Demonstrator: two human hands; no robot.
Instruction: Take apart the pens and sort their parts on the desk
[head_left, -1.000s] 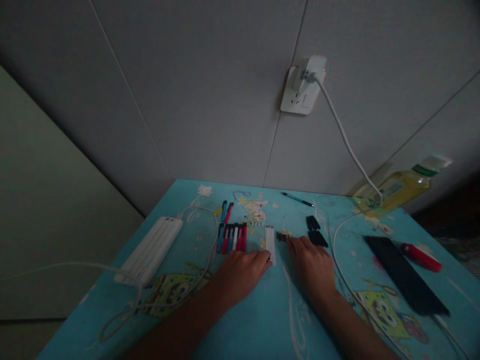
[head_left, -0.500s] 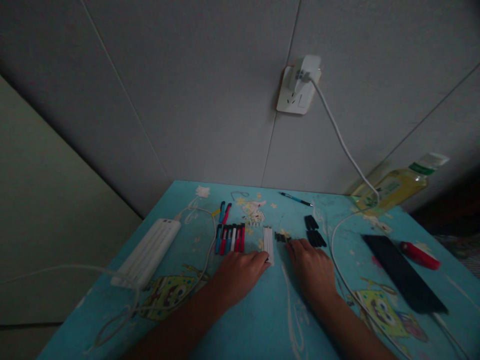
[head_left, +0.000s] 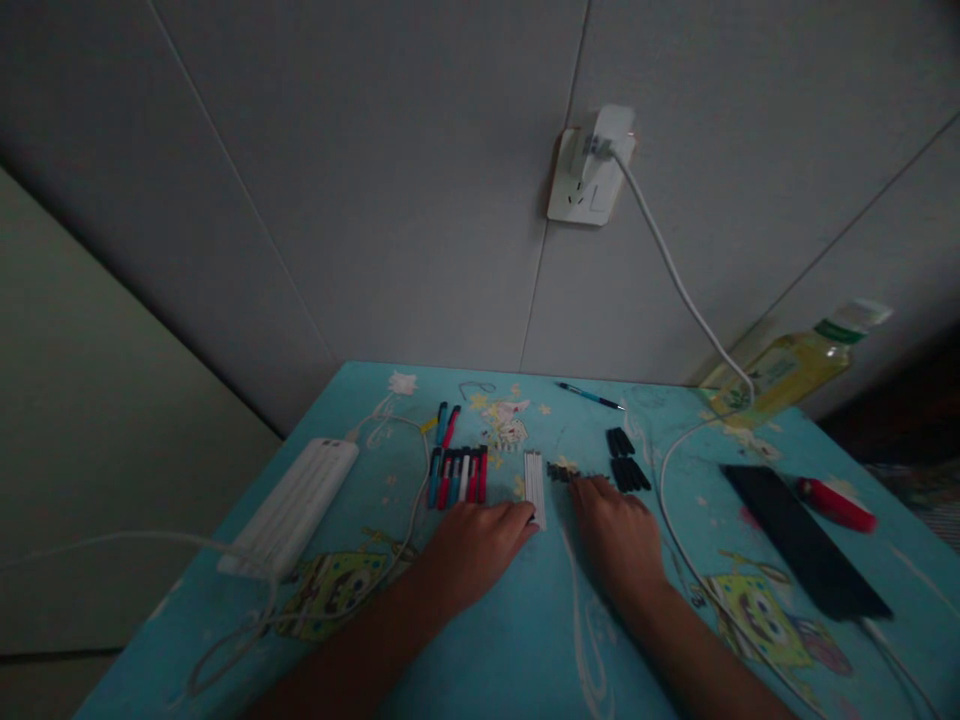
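Resting low over the light-blue table (head_left: 517,650) in the head view, both hands lie palm down near the middle, well apart from the wall. The left hand (head_left: 480,545) has its fingers curled under and partly hidden, with thumb and fingertips at the near end of a row of thin white rods (head_left: 533,485), which lie side by side, pointing away from the person; whether it grips one cannot be told. The right hand (head_left: 619,530) is loosely bent, its fingertips down at the row of small dark pieces (head_left: 559,472) just right of the rods; they hide part of that row, and whether a piece is pinched between them is not clear. Beyond the left hand lies a close row of blue, red and white pen barrels (head_left: 459,478), with two more pens, one blue and one red (head_left: 451,427), just past it. Beyond the right hand are black parts in two clusters, a nearer one (head_left: 630,475) and a farther one (head_left: 620,442). A single blue and black pen (head_left: 590,396) lies near the back edge. A white power strip (head_left: 292,505) lies at the left; at the right are a dark flat slab (head_left: 806,545), a red object (head_left: 836,504) just beside it, and a tilted bottle of yellow liquid (head_left: 795,370).
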